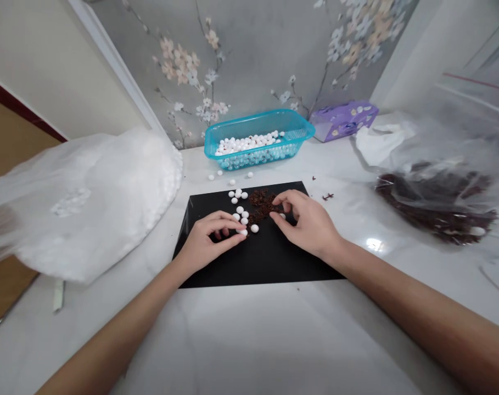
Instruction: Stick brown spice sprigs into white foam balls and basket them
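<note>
My left hand pinches a white ball between thumb and fingertips, above the left part of a black mat. Close to those fingertips lie several more white balls, in loose clusters. A small heap of dark brown, clove-like bits rests at the mat's middle. On the heap's right side is my right hand, its thumb and forefinger apart with nothing visible between them. One white ball is partly hidden beneath this hand.
Behind the mat stands a blue plastic basket of white balls, beside a purple box. A large bag of white balls lies left; a clear bag of brown bits lies right. Stray balls and bits dot the marble-patterned tabletop.
</note>
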Available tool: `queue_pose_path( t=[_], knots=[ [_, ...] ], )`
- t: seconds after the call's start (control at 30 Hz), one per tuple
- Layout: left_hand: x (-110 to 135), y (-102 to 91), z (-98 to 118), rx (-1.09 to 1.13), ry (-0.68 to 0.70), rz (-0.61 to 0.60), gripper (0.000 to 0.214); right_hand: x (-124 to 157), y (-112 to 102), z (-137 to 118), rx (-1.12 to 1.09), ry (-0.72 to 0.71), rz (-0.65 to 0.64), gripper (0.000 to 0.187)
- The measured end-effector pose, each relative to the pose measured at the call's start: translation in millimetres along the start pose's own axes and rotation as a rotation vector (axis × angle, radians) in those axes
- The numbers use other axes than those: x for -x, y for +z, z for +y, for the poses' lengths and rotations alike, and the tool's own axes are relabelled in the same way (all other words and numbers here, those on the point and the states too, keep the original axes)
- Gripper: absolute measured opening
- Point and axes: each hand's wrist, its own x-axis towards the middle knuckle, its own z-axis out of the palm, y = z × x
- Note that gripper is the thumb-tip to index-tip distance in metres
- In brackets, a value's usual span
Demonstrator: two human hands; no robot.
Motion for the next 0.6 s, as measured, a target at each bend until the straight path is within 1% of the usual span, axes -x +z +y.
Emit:
queue_pose_path(
  t=[0.03, 0.1, 0.2, 0.3, 0.37, 0.43, 0.5, 0.6],
  knots=[
    [0.3, 0.4, -1.7, -0.041, 0.032, -0.016, 0.015, -0.1, -0.6, 1.9, 0.105, -0.018, -0.02, 0.02],
    [1.2, 1.9, -3.9, -0.098, 0.073, -0.054, 0.015, 1.1, 0.0, 2.9, 0.239, -0.042, -0.074, 0.027],
    [2.4, 3.2, -4.3, -0.125, 0.098, -0.084, 0.018, 3.6, 2.7, 1.6, 0.343, -0.08, -0.118, 0.028],
    [1.8, 2.5, -3.1, -0.097, 0.09, -0.016, 0.021, 3.9, 4.0, 2.1, 0.372, -0.099, -0.116, 0.022],
    [0.2, 1.7, -3.3, -0.087, 0.05, 0.057, 0.02, 3.0, 3.8, 3.2, 0.374, -0.095, -0.112, 0.019],
    [-1.4, 1.4, -4.6, -0.101, -0.002, 0.104, 0.02, 2.3, 3.3, 4.0, 0.376, -0.088, -0.11, 0.017],
    [-2.4, 1.7, -6.1, -0.123, -0.031, 0.106, 0.021, 2.2, 2.9, 3.8, 0.37, -0.084, -0.106, 0.015],
    [-1.9, 2.7, -7.0, -0.165, -0.038, 0.073, 0.021, 2.8, 2.9, 2.1, 0.337, -0.095, -0.103, 0.014]
  ],
)
